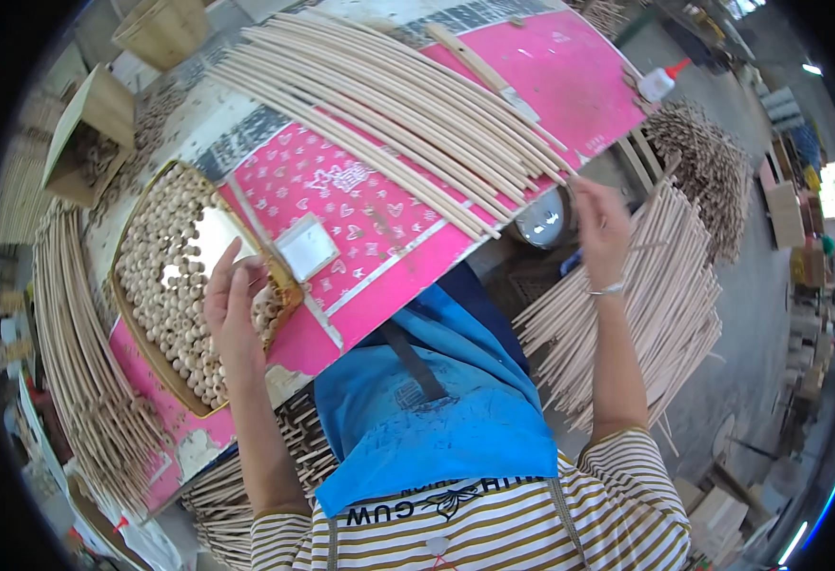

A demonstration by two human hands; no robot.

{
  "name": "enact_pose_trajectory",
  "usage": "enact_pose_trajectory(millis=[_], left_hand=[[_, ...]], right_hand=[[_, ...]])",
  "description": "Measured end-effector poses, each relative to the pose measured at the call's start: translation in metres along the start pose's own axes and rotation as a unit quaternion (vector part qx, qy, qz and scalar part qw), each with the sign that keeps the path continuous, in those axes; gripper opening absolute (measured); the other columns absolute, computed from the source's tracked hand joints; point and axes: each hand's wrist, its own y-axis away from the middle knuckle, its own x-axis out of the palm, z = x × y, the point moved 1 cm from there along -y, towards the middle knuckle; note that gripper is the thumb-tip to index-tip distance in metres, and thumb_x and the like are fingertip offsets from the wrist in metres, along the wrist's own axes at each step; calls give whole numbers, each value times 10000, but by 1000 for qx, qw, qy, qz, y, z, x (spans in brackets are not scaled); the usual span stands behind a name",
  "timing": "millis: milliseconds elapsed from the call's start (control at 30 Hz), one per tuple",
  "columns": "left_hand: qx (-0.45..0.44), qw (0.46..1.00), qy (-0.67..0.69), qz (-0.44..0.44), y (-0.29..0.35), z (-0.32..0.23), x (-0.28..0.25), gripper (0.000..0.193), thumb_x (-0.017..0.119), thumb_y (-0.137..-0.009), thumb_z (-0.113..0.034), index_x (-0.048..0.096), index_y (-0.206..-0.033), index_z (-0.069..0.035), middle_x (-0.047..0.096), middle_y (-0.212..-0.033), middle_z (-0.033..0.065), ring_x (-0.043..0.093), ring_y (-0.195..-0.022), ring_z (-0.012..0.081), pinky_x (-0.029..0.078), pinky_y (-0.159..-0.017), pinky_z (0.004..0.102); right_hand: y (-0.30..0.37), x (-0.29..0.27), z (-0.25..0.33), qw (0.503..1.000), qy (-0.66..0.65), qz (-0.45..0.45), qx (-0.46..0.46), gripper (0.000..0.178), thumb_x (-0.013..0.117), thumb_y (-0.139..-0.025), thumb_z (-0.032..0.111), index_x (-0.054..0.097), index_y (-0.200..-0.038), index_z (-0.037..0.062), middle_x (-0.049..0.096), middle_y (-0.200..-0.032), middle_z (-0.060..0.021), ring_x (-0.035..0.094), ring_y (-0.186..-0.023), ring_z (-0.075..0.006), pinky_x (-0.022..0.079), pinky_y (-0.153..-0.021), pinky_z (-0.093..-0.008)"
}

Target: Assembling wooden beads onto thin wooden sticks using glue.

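My left hand point(234, 300) is over the right side of a yellow-rimmed tray point(172, 388) of small round wooden balls point(165, 314). Its thumb and fingers are drawn together; whatever they may hold is too small to make out. At the table's near right edge, my right hand point(602, 228) has its fingertips closed at the end of a thin wooden stick point(549, 171). That stick lies at the right side of a row of similar pale sticks point(389, 105) spread across the pink tabletop point(389, 262). Beside the tray sits a small white square dish point(307, 247).
A white bottle with a red tip point(660, 83) stands at the table's far right. Bundles of sticks lie right of the table point(646, 295) and left of the tray point(79, 352). A flat wooden strip point(475, 62) lies behind the row. A wooden box point(94, 133) stands far left.
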Motion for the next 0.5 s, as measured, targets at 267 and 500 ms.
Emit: enact_pose_trajectory(millis=[267, 500], left_hand=[[9, 1000, -3, -19, 8, -10, -11, 386, 539, -1025, -123, 548, -1394, -10, 685, -1060, 53, 631, -976, 115, 517, -902, 285], [7, 997, 59, -41, 6, -4, -13, 356, 532, -1028, -111, 567, -1364, 0, 683, -1065, 45, 637, -976, 113, 517, -894, 274]], right_hand=[[-16, 147, 63, 967, 165, 139, -134, 183, 752, -798, 147, 627, -911, 76, 590, -921, -115, 615, -910, -314, 508, -795, -432], [-26, 145, 50, 958, 171, 152, -173, 96, 649, -892, 126, 607, -891, 41, 605, -869, -157, 628, -845, -334, 513, -733, -439]])
